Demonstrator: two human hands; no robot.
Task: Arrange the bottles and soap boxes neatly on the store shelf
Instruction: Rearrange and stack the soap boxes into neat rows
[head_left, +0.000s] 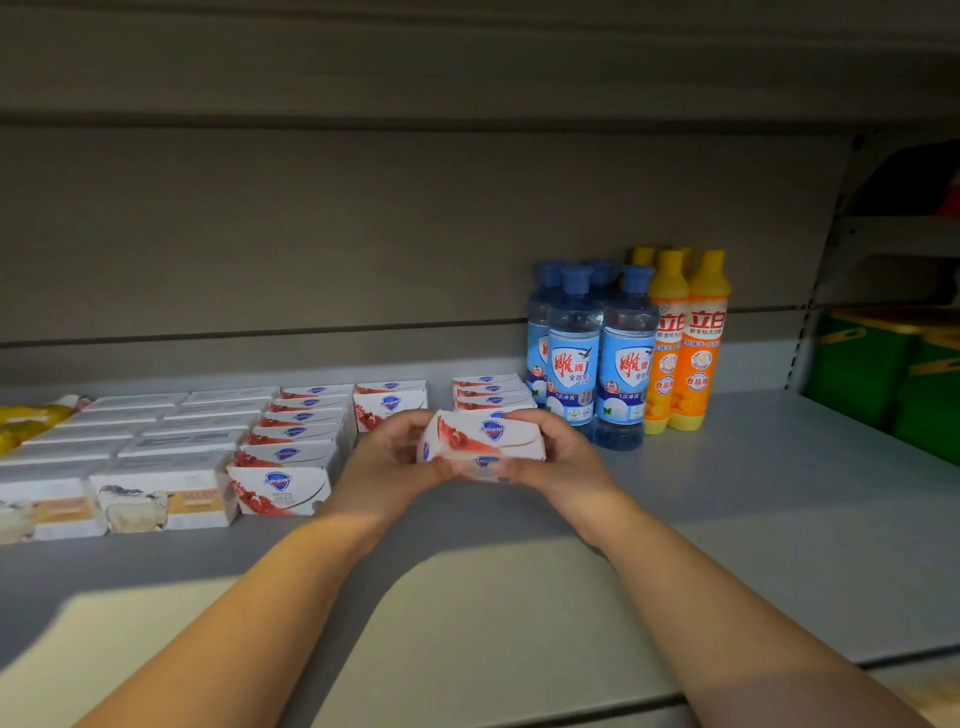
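Above bare shelf (779, 493), both hands (395, 457) grip soap boxes (485, 441).

My left hand (395, 457) and right hand (550, 457) are bare; forearms uncovered, no sleeves, rings or watch.

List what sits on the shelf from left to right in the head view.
Yellow packs → white soap boxes → red-and-white soap boxes → held soap boxes → blue bottles → orange bottles → green boxes.
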